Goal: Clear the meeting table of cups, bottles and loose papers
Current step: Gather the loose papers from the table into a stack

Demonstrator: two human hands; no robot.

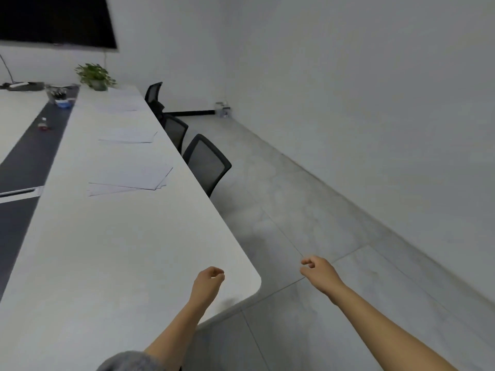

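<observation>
A long white meeting table [112, 250] runs away from me on the left. Loose white papers lie on it: a fanned stack [131, 180] mid-table, another sheet pile [128, 136] farther on, and a faint sheet [117, 107] near the far end. A small bottle [42, 124] lies on the dark centre strip. My left hand [210, 281] hovers over the table's near rounded corner, fingers curled, holding nothing. Off the table's edge, my right hand [318, 271] hangs above the floor, fingers also curled and empty.
Three black mesh chairs [206, 163] are tucked along the table's right side. A potted plant [95, 74], a pen holder [57, 95] and a blue-white item stand at the far end. A dark screen [56, 20] hangs on the wall. Grey floor [294, 210] stretches along the right.
</observation>
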